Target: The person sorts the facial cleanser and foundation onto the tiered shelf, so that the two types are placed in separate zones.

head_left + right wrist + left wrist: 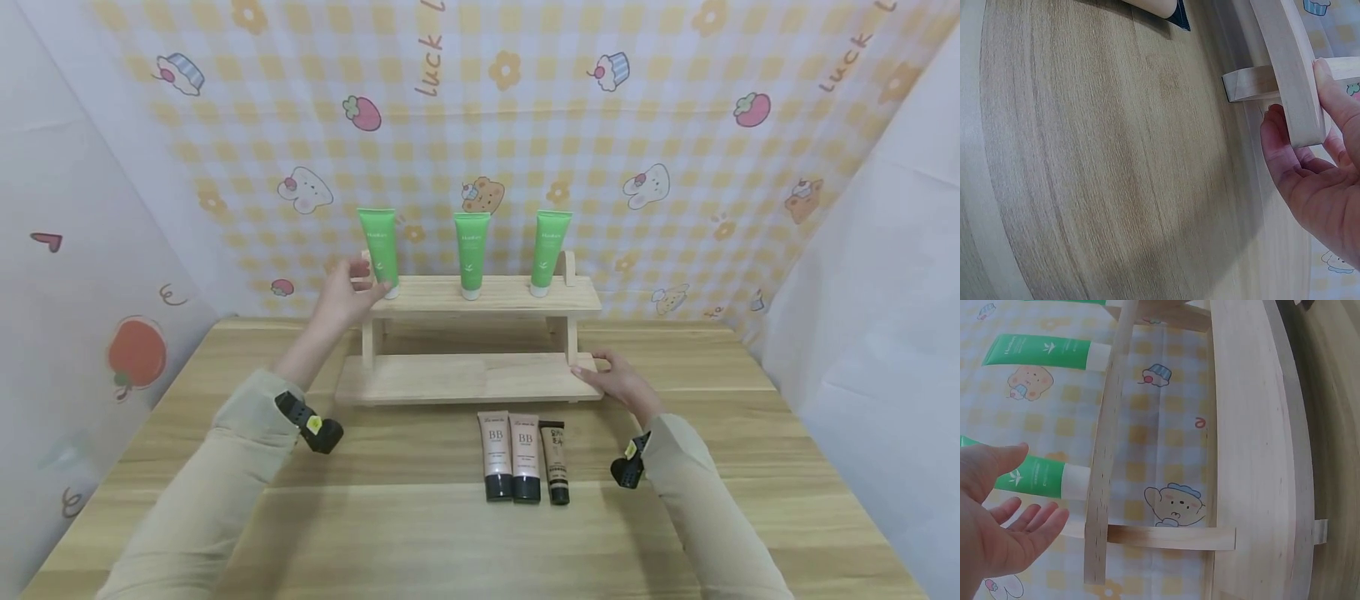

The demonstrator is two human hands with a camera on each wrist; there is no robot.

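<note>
Your left hand [351,293] is spread, thumb and fingers apart around the leftmost green plastic white-capped tube [381,248]; contact cannot be confirmed. That tube stands cap-down at the left of the pale wooden two-tier rack's upper board [431,294], in line with two matching tubes [471,250]. Your right hand [618,383] pinches the right end of the lower board [450,379]. Nearer you, two pink black-capped tubes [497,446] and one tan tube [554,458] lie on the wood-grain counter [390,533].
</note>
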